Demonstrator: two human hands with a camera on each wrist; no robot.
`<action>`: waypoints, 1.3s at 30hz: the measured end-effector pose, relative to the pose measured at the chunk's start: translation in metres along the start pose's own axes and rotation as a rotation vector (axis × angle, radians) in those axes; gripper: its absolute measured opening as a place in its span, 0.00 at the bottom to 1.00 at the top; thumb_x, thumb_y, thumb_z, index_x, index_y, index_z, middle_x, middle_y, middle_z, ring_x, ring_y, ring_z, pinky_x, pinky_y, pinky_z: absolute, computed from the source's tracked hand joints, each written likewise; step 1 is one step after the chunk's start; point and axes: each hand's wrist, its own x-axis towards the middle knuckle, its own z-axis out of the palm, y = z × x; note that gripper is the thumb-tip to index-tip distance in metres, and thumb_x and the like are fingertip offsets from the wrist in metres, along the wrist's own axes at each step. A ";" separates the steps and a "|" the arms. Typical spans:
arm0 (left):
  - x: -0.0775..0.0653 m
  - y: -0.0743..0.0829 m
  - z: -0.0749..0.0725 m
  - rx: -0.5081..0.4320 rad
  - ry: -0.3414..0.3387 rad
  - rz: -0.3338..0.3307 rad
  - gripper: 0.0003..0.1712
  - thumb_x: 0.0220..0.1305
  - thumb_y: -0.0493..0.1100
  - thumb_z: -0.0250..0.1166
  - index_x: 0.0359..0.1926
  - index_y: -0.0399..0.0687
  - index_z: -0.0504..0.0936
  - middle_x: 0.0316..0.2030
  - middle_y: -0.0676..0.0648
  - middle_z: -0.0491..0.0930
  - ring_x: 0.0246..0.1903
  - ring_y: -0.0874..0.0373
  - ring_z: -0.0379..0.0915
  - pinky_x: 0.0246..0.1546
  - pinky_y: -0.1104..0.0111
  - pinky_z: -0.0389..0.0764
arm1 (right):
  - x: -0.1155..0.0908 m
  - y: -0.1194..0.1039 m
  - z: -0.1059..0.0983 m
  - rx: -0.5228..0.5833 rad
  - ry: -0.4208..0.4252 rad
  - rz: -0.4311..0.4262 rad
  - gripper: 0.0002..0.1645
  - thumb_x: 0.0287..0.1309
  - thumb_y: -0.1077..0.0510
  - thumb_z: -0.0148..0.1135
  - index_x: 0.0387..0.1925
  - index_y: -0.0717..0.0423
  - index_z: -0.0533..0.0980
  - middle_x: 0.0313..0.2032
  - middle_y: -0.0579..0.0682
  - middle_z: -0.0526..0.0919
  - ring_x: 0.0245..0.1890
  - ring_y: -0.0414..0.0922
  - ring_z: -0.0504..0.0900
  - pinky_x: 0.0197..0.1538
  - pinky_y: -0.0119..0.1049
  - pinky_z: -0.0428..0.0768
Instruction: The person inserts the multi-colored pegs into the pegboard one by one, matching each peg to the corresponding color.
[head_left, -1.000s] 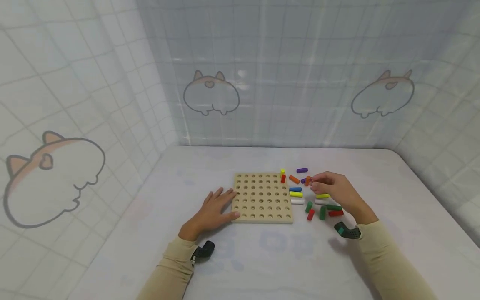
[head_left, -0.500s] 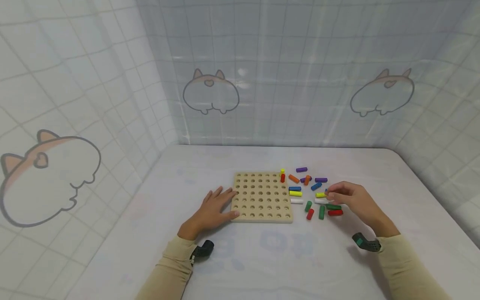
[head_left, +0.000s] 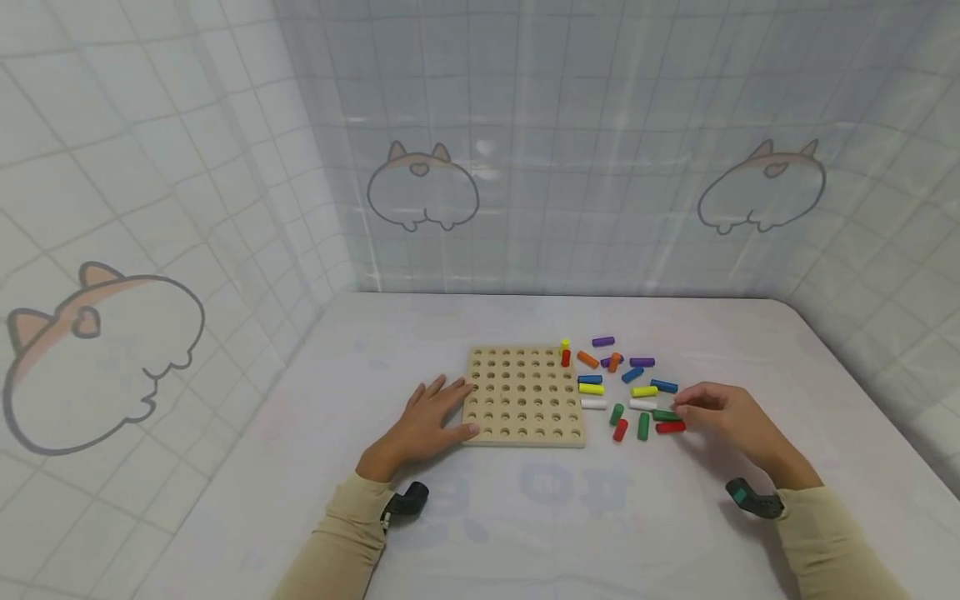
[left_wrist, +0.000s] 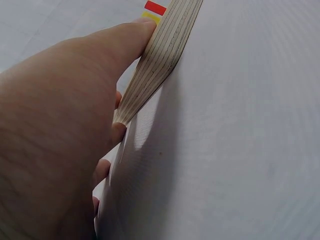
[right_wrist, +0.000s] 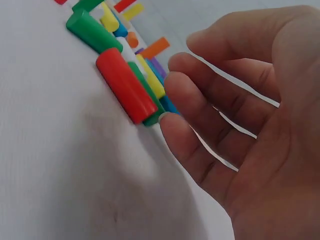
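Beige-sleeved, the left hand (head_left: 431,423) rests spread, gripping nothing, at the left edge of the wooden pegboard (head_left: 513,394); rightward on the worktop (head_left: 652,517), a green peg (head_left: 664,415) lies left-to-right, partly masked by a red peg (right_wrist: 126,85) in the right wrist view; right hand (head_left: 723,412) loosely parted, empty, contact unclear.

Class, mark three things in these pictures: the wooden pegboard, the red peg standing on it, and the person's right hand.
Wooden pegboard (head_left: 530,395): head view, bare wood between holes.
Standing red peg (head_left: 566,358): head view, middle of its side.
Right hand (head_left: 737,417): head view, middle of the hand.
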 end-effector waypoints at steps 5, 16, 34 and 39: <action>0.000 0.000 0.000 -0.004 0.004 0.005 0.46 0.67 0.70 0.56 0.78 0.54 0.60 0.76 0.48 0.56 0.77 0.43 0.37 0.73 0.42 0.34 | 0.000 0.003 0.002 -0.049 0.002 0.002 0.21 0.65 0.42 0.65 0.48 0.53 0.83 0.47 0.51 0.83 0.51 0.53 0.74 0.46 0.42 0.76; -0.001 0.003 -0.001 -0.021 0.012 0.001 0.46 0.67 0.71 0.56 0.77 0.55 0.61 0.76 0.47 0.58 0.77 0.43 0.38 0.73 0.42 0.35 | 0.000 0.005 0.004 -0.132 -0.030 -0.057 0.10 0.64 0.52 0.67 0.43 0.51 0.85 0.44 0.49 0.84 0.46 0.51 0.78 0.44 0.40 0.79; -0.001 0.003 -0.001 -0.007 0.000 -0.016 0.47 0.66 0.72 0.55 0.78 0.56 0.60 0.76 0.49 0.56 0.77 0.45 0.37 0.73 0.44 0.34 | -0.003 -0.011 0.015 -0.256 -0.075 -0.086 0.05 0.59 0.60 0.70 0.38 0.51 0.85 0.37 0.46 0.83 0.37 0.46 0.78 0.40 0.36 0.82; -0.002 0.004 -0.001 -0.004 0.001 -0.019 0.46 0.66 0.72 0.55 0.78 0.56 0.60 0.76 0.48 0.57 0.77 0.45 0.37 0.73 0.44 0.34 | -0.003 -0.011 0.015 -0.277 -0.068 -0.111 0.05 0.59 0.59 0.70 0.38 0.51 0.84 0.36 0.45 0.83 0.37 0.45 0.78 0.39 0.35 0.82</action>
